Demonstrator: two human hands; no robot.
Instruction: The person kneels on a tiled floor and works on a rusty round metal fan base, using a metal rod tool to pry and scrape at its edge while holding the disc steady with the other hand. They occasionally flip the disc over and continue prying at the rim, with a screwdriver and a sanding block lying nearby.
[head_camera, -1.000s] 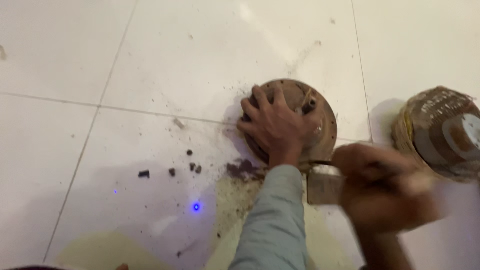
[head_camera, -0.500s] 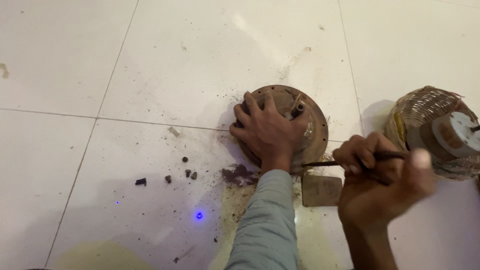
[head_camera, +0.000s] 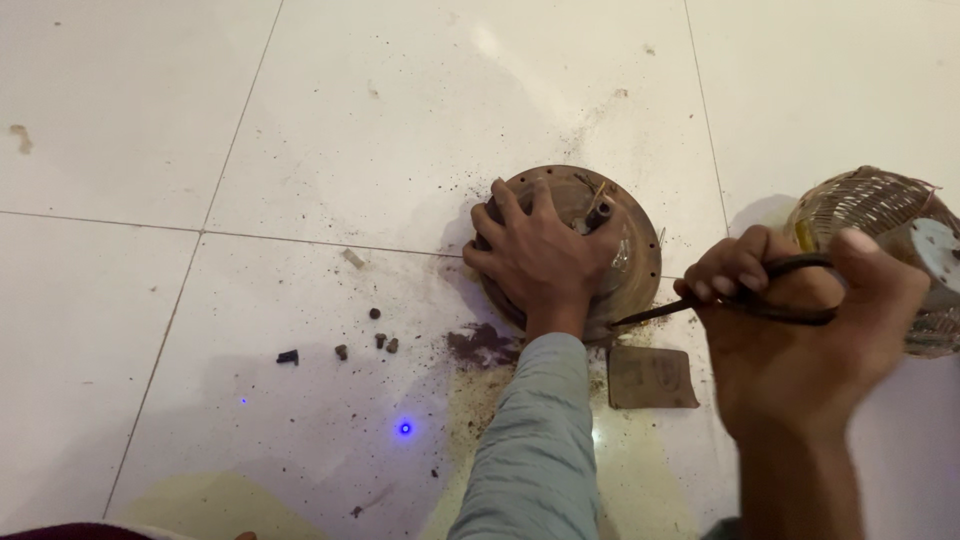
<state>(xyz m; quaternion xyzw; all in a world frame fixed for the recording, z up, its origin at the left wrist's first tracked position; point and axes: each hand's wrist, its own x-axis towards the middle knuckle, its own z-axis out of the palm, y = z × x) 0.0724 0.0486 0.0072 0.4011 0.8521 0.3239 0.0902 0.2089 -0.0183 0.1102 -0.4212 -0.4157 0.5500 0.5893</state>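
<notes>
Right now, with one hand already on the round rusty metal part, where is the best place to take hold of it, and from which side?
Probably by its rim. The round metal part lies flat on the tiled floor, wide and shallow, so its edge is the only graspable lip. The left hand covers its near-left half from above, fingers spread, and the right hand holds scissors at the right edge. Come from the far side, which is uncovered.

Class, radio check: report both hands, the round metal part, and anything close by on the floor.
Left hand flat on rusty round housing. Right hand grips scissors, tip at housing's edge. Flat metal piece and dark debris alongside on tiles.
</notes>
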